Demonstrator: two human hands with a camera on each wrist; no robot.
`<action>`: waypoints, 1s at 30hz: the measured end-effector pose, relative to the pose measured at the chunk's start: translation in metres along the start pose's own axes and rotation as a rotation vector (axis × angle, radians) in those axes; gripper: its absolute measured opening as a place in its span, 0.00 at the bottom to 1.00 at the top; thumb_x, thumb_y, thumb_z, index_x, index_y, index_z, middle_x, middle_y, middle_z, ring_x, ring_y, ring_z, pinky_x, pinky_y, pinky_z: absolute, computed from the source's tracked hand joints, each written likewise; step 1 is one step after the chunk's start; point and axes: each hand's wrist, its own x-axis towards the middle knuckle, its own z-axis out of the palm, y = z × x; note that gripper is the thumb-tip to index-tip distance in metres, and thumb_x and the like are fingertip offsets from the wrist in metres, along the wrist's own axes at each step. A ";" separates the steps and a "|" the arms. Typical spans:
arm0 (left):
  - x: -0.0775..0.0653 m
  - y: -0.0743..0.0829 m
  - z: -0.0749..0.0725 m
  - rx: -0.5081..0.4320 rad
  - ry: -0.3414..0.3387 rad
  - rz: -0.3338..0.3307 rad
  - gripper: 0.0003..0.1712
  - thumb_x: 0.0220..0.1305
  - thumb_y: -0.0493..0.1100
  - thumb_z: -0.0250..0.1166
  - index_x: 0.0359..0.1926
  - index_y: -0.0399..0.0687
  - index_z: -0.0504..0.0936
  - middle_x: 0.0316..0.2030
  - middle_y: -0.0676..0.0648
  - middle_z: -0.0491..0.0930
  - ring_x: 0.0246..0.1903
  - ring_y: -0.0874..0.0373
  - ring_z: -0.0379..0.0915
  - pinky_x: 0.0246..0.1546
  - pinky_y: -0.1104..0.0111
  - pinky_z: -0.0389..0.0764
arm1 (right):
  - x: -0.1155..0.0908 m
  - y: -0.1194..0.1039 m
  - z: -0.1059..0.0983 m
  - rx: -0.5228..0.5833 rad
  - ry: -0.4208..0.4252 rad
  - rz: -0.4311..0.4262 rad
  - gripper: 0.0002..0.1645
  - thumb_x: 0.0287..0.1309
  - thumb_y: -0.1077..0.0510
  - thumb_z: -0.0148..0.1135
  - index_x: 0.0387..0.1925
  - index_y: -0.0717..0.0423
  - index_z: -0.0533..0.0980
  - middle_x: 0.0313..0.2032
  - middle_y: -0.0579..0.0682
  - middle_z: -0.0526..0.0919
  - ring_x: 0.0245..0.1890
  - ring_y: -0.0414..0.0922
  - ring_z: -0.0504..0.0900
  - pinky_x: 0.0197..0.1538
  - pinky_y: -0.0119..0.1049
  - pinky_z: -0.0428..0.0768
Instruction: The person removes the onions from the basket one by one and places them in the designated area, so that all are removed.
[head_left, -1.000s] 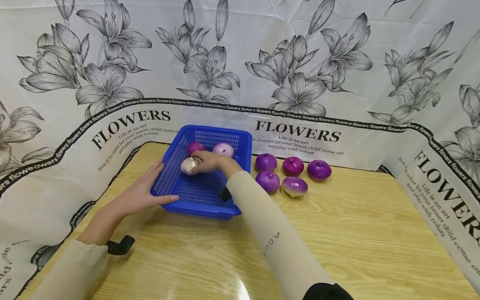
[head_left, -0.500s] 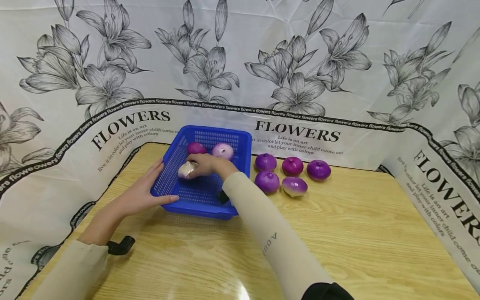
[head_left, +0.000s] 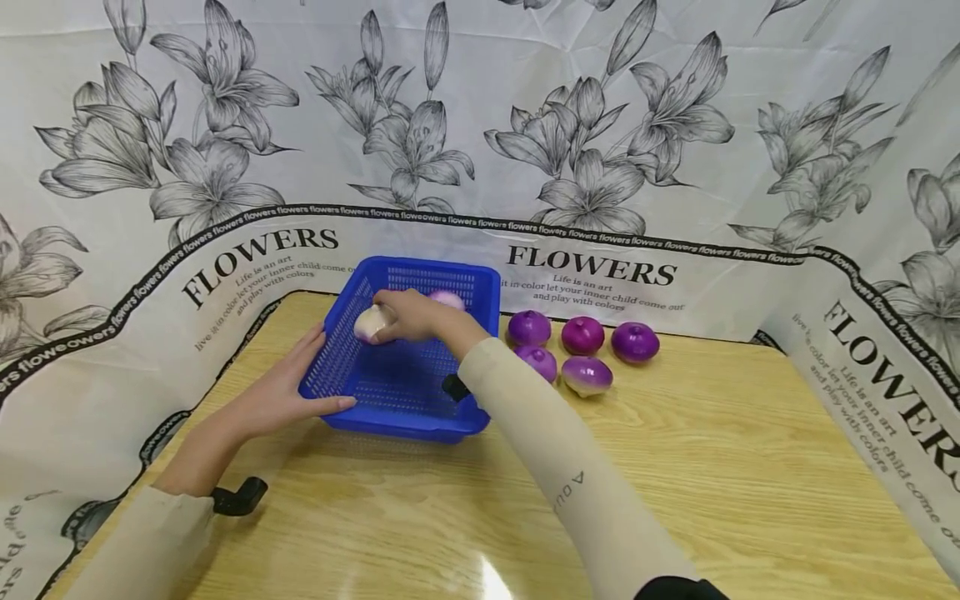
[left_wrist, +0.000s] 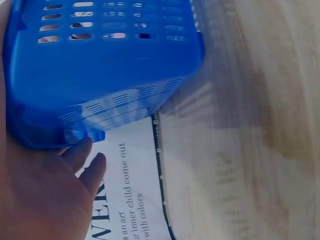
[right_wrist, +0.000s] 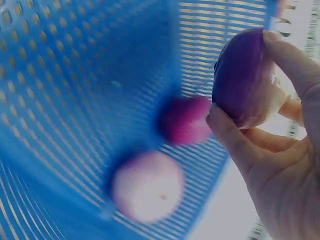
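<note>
My right hand holds a purple-and-white onion over the left part of a blue basket. In the right wrist view, the thumb and fingers pinch this onion above the basket floor. Beneath it in the basket lie a magenta onion and a pale onion. From the head, the pale onion is partly covered and the magenta one is hidden by the hand. My left hand grips the basket's near left corner, thumb along the front rim and fingers along the left side.
Several purple onions, among them a white-bottomed onion and a dark onion, stand on the wooden table right of the basket. A flower-printed cloth rises behind the table and along its sides.
The held onion has first come nearer inside the basket, then risen and gone back away. My hand now covers the magenta onion. The left hand keeps its place on the basket; the view has tilted slightly.
</note>
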 end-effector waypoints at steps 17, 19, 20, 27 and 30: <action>0.002 0.006 -0.011 0.082 -0.077 -0.004 0.67 0.63 0.70 0.66 0.81 0.36 0.39 0.81 0.36 0.33 0.77 0.29 0.39 0.70 0.33 0.55 | -0.101 0.033 -0.053 0.028 0.222 -0.049 0.38 0.64 0.49 0.71 0.70 0.56 0.68 0.60 0.54 0.79 0.51 0.48 0.79 0.55 0.42 0.78; 0.003 0.006 -0.011 0.085 -0.086 -0.008 0.64 0.67 0.69 0.62 0.81 0.35 0.39 0.81 0.36 0.32 0.77 0.29 0.38 0.70 0.33 0.54 | -0.113 0.044 -0.050 0.054 0.239 -0.030 0.38 0.63 0.49 0.72 0.69 0.55 0.69 0.59 0.54 0.79 0.53 0.49 0.79 0.56 0.44 0.78; 0.003 0.005 -0.010 0.087 -0.091 -0.011 0.62 0.68 0.69 0.61 0.81 0.35 0.39 0.81 0.36 0.32 0.77 0.29 0.36 0.71 0.33 0.52 | -0.119 0.049 -0.048 0.071 0.246 -0.023 0.37 0.63 0.49 0.72 0.69 0.55 0.69 0.59 0.53 0.80 0.53 0.49 0.79 0.57 0.44 0.78; 0.008 0.004 -0.009 0.050 -0.107 -0.002 0.69 0.62 0.68 0.68 0.81 0.36 0.35 0.81 0.35 0.28 0.79 0.32 0.29 0.71 0.32 0.46 | -0.157 0.078 -0.045 0.238 0.287 0.024 0.36 0.64 0.55 0.71 0.69 0.58 0.68 0.58 0.56 0.78 0.57 0.55 0.80 0.58 0.47 0.81; 0.010 0.006 -0.011 0.028 -0.104 0.006 0.72 0.59 0.66 0.71 0.81 0.37 0.34 0.81 0.36 0.27 0.79 0.32 0.28 0.71 0.31 0.46 | -0.172 0.089 -0.047 0.271 0.302 0.054 0.37 0.65 0.55 0.70 0.71 0.57 0.67 0.58 0.56 0.78 0.58 0.57 0.80 0.59 0.48 0.81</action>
